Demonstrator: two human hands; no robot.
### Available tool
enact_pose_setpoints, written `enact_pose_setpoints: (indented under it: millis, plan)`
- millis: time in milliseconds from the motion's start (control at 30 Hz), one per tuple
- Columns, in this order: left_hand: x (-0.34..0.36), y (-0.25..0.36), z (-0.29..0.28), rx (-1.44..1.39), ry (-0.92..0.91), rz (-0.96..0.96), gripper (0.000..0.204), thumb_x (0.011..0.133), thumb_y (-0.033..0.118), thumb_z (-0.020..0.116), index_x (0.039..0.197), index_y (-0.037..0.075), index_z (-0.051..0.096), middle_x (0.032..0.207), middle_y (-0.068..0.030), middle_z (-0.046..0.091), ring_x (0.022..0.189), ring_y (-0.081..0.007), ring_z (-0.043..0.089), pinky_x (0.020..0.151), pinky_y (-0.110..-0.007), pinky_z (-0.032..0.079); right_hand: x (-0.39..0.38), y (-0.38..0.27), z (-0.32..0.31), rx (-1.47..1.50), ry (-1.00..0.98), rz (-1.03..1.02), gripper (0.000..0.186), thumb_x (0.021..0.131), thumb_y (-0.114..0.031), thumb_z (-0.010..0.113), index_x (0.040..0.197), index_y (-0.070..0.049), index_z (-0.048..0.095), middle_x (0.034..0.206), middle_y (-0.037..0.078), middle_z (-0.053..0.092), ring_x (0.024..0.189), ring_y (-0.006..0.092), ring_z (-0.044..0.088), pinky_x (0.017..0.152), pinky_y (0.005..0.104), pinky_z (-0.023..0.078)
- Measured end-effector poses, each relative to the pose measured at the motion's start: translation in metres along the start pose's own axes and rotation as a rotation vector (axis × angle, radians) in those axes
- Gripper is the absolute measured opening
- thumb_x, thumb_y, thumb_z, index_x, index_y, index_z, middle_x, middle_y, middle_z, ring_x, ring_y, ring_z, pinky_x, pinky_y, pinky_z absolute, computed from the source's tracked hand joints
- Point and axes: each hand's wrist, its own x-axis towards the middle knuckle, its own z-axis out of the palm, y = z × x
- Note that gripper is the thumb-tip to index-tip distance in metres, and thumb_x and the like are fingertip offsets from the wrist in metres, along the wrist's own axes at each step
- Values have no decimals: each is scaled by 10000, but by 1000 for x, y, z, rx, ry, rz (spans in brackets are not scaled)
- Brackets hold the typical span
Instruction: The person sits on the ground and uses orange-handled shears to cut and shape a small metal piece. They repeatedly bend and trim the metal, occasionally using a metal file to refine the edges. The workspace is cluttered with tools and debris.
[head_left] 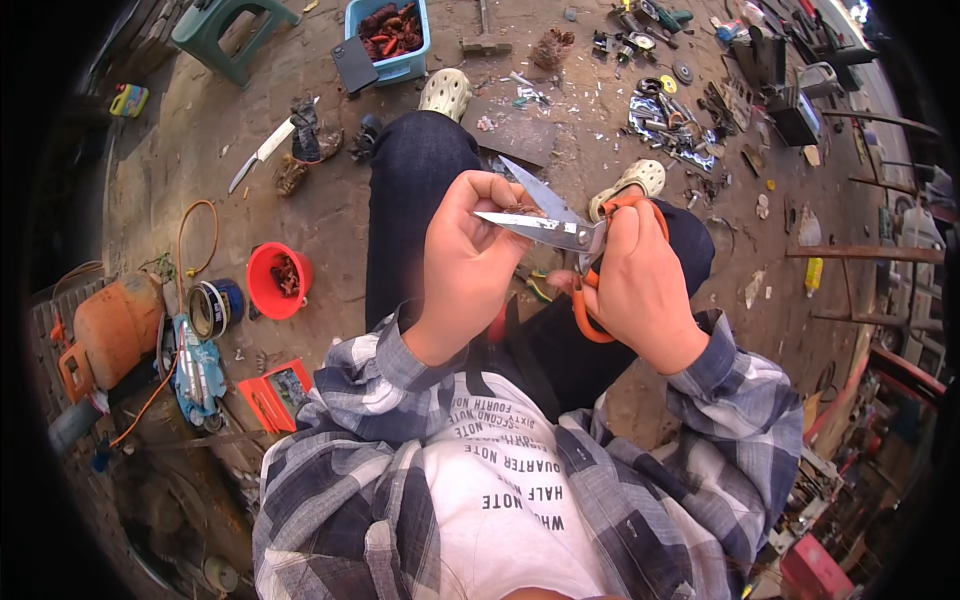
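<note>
While pinching a small brown piece (pixel 520 209) in the left hand (pixel 465 265) between open scissors (pixel 555 228) squeezed by the right hand (pixel 640 285) over the lap, easy to nick a fingertip.

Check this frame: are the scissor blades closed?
No, the scissors are open, their two blades spread in a V, with the right hand on the orange handles and the left hand by the blades.

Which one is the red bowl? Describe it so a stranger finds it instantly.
Start at the person's dark trouser leg and look toward their left, onto the dirt floor. The red bowl sits beside a round blue tin; it alone is red, round and open-topped, holding dark scraps.
</note>
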Motion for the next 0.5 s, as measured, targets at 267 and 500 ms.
enact_pose_setpoints:
  millis: [267,500]
  plan:
    - [-1,-1,2,-29,28,-8,175,857,-23,584,964,7,449,912,-55,561,868,-95,560,793,-228,452,-2,0,0,28,-24,2,635,670,-342,761,1004,77,420,937,187,445,847,343,496,712,375,437]
    - [-1,-4,0,-80,34,-17,176,859,-19,585,969,11,452,938,-60,561,886,-102,561,796,-230,453,-2,-1,1,39,-20,27,640,685,-320,756,1038,89,414,941,193,446,824,350,510,691,373,443]
